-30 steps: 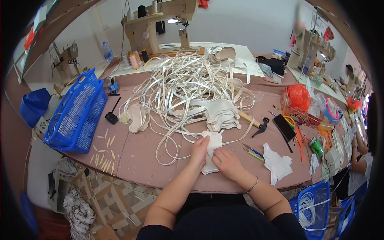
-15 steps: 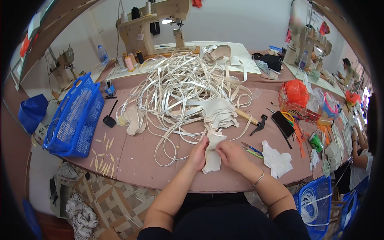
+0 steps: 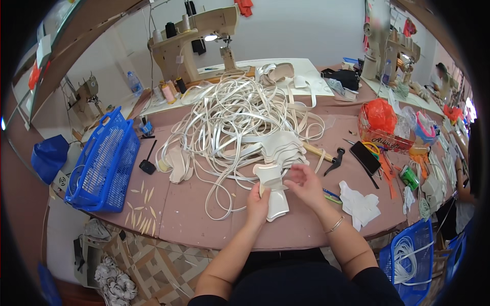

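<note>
A: Report hand status, nearest items first.

B: Left hand grips the lower half of a white cut piece, thumb on top, at about 6 o'clock on the brown table. Right hand is at the piece's upper right edge, fingers curled loosely; whether it pinches the piece or only touches it cannot be told. The right wrist carries a thin bracelet.

A: Position of the piece?

B: Held just above the table near its front edge, between both hands, roughly upright in the view.

A: Adjacent items?

B: At 3 o'clock of the hands, more white cut pieces lie flat on the table. At 12 o'clock, just beyond the hands, a stack of similar white pieces touches a large tangle of white strips.

A: Farther out?

B: At 2 o'clock, a wooden-handled tool and a black phone. At 9 o'clock, a blue plastic basket stands tilted at the table's left edge, with a small black brush beside it. At 12 o'clock, far end, a beige sewing machine with thread spools. At 2 o'clock, far, an orange bag in a mesh basket.
</note>
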Tool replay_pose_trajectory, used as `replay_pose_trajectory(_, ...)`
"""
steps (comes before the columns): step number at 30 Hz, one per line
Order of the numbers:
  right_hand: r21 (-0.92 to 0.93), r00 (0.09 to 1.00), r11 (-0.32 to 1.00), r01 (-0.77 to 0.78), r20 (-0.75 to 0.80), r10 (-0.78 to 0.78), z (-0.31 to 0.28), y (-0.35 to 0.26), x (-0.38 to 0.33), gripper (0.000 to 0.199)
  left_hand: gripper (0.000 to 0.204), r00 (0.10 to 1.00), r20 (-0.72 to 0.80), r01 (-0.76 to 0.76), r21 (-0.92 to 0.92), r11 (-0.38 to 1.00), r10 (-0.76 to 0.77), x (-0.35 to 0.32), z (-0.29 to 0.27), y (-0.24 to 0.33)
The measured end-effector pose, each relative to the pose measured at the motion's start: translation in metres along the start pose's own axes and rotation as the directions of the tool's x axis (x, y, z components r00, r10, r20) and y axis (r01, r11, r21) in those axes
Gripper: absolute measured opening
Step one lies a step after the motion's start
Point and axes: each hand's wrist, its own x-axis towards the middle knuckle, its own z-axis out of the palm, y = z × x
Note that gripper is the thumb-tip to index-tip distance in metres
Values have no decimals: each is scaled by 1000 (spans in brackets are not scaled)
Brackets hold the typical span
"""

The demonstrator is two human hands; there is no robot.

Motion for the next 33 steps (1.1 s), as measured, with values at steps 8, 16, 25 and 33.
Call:
replay_pose_trajectory(8, 141, 953, 943, -301, 59, 296, 11, 16, -21, 22, 28, 996, 84, 33, -244, 969, -13, -13, 15, 4)
replay_pose_trajectory(16, -12, 999, 999, -51, -15, 51, 19, -8, -34, 19, 26, 998, 15, 67, -160, 985, -66, -13, 9, 2)
replay_pose_trajectory(25, -92, 970, 972, -218, 90, 226, 10, 4, -24, 21, 32, 954, 223, 280, -416, 865, -201, -20, 7, 15)
replay_pose_trajectory(33, -235, 984, 960, -152, 57, 170, 10, -10, -24, 25, 35, 976, 183, 158, -205, 966, -121, -24, 8, 11)
